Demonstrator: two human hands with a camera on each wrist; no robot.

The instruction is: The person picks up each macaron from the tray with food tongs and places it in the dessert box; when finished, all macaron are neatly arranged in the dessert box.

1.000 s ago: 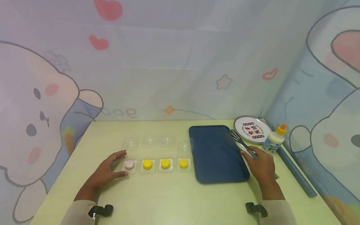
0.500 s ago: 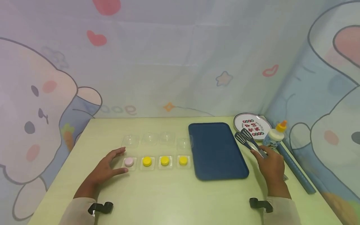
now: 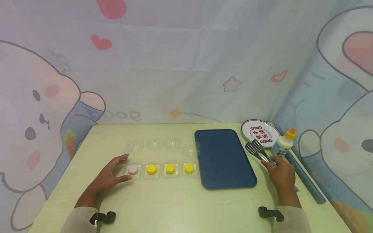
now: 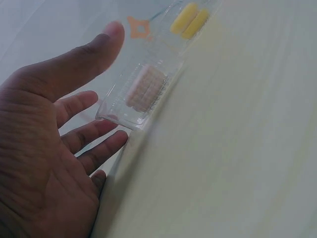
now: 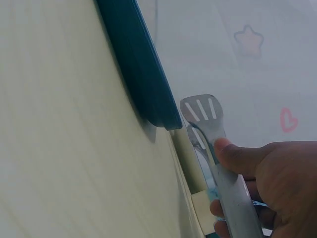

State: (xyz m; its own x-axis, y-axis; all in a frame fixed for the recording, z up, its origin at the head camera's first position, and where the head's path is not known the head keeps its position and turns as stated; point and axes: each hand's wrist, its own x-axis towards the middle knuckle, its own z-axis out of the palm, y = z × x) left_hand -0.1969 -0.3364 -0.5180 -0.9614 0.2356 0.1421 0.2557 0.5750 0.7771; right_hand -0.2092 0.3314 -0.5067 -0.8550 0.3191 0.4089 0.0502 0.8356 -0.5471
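Right-hand grip: tongs (image 3: 263, 156) pinched between thumb and curled fingers of the right hand (image 3: 282, 173); slotted heads a little apart, with nothing visible between them.
Left-hand grip: none; thumb and fingers of the left hand (image 3: 107, 176) spread beside the leftmost clear base (image 3: 129, 175); contact with its plastic impossible to tell.
Tongs, position: right of the blue tray (image 3: 225, 158), just in front of the plate (image 3: 247, 132) and near the squeeze bottle (image 3: 281, 148).
Tongs, change: carried over the past second from above the tray's right edge to outside it; nearly level with the last half-second's place.
Left hand, change: none noticeable.
Tongs, bearing on the work: judged clear of the tray and well apart from the sweets, so no lifting in hand at present.
Pink macaron (image 3: 133, 169): seated in the leftmost base, nearest the left hand.
Yellow macarons (image 3: 170, 168): three, one to each remaining base, in line to the right.
Clear lids (image 3: 154, 145): four, lying behind the bases, apart from them; rightmost apparently overlapping the tray's left edge.
Blue roll (image 3: 306, 178): laid lengthwise along the right side of the pale table (image 3: 175, 207).
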